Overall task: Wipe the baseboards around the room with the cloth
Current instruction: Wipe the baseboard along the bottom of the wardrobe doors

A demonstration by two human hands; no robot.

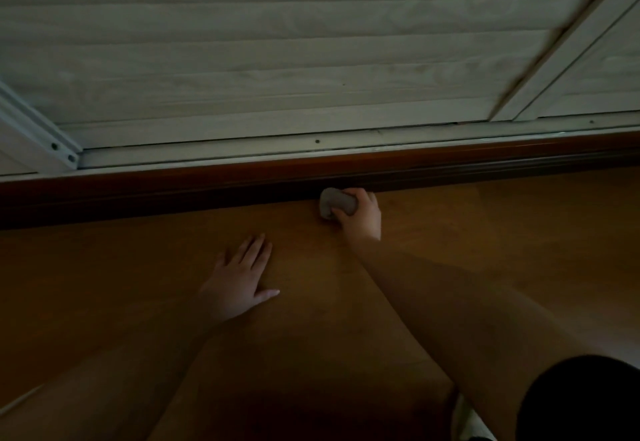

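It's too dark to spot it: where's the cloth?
Head view, centre-right: the grey cloth is gripped in the right hand, against the dark baseboard at floor level.

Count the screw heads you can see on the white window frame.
4. Two sit close together on the slanted frame bar at left, one at mid-track, one far right on the track. Dim light may hide others.
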